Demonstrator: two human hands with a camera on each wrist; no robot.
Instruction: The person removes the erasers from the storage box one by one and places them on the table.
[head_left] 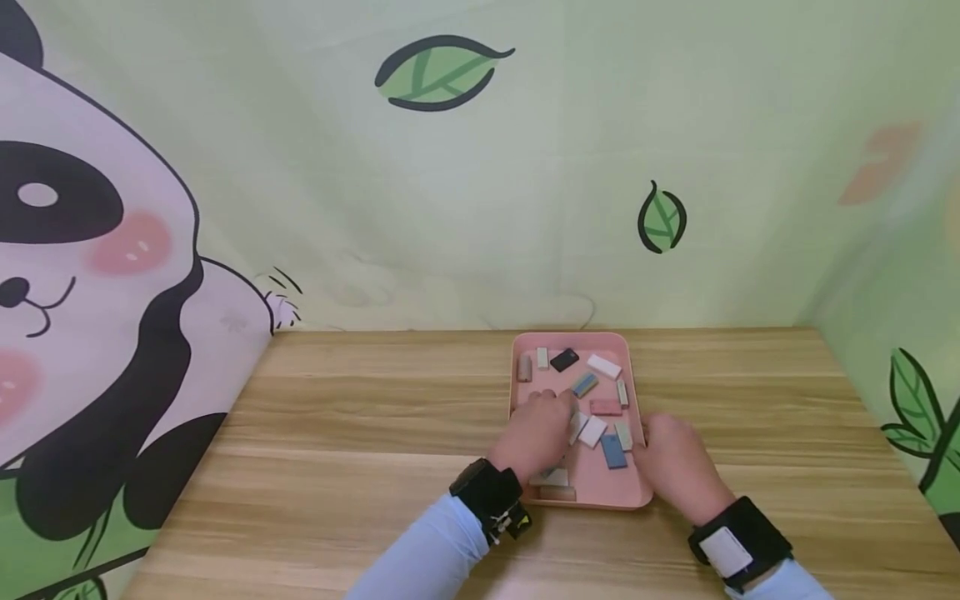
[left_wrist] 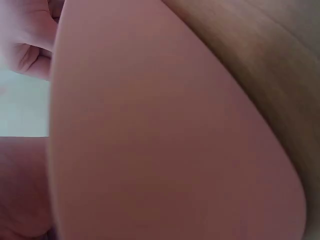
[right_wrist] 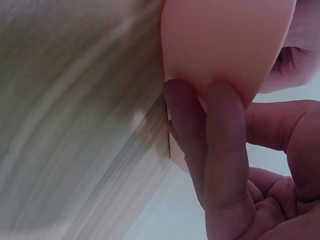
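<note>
A pink tray (head_left: 600, 492) lies on the wooden table, holding several small eraser-like blocks. My left hand (head_left: 534, 429) reaches over the tray's left side with its fingers bent down among the blocks; I cannot tell whether they hold one. Close to its fingertips are white blocks (head_left: 592, 431) and a striped block (head_left: 584, 384). At the tray's right side, my right hand (head_left: 678, 458) grips the edge. The right wrist view shows two fingers (right_wrist: 227, 145) pressed to the tray's outer wall (right_wrist: 225, 40), the thumb on the rim side. The tray's outer wall (left_wrist: 165, 115) fills most of the left wrist view.
Also in the tray lie a black block (head_left: 564, 360), a pink block (head_left: 606, 407) and a blue block (head_left: 613, 452). Wooden tabletop (head_left: 375, 400) surrounds the tray. Behind it hangs a green cloth (head_left: 465, 208) printed with leaves and a panda.
</note>
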